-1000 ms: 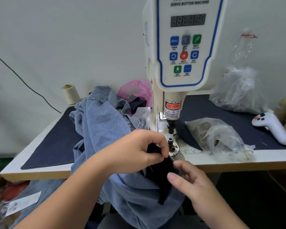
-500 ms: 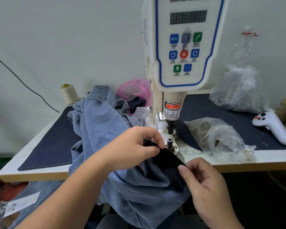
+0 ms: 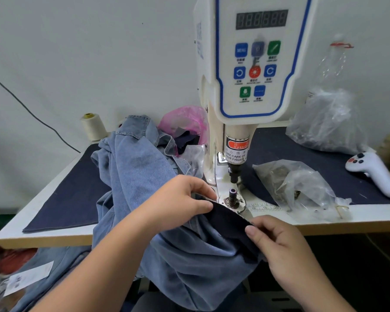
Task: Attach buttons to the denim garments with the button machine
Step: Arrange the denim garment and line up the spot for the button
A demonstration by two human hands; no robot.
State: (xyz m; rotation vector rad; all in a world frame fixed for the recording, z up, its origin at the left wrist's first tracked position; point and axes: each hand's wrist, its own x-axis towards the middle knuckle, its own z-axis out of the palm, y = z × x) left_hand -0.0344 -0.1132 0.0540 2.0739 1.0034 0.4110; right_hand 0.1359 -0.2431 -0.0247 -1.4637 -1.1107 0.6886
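My left hand (image 3: 178, 201) and right hand (image 3: 277, 242) each pinch the dark band (image 3: 230, 216) of the denim (image 3: 140, 174), stretched just before the die (image 3: 232, 195). Denim is soft and heavy; I judge the stiffer band the best hold. The bulk drapes off the desk (image 3: 43, 238).

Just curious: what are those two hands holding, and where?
Both pinch the dark denim strip: left hand its upper end by the machine, right hand its lower edge.

The white counter (image 3: 43, 212) carries a dark navy cloth mat (image 3: 72, 199), the button machine (image 3: 245, 86), heaped denim garments (image 3: 135, 167), thread cones (image 3: 92, 127), plastic bags (image 3: 302, 188) and a white controller (image 3: 374, 172).
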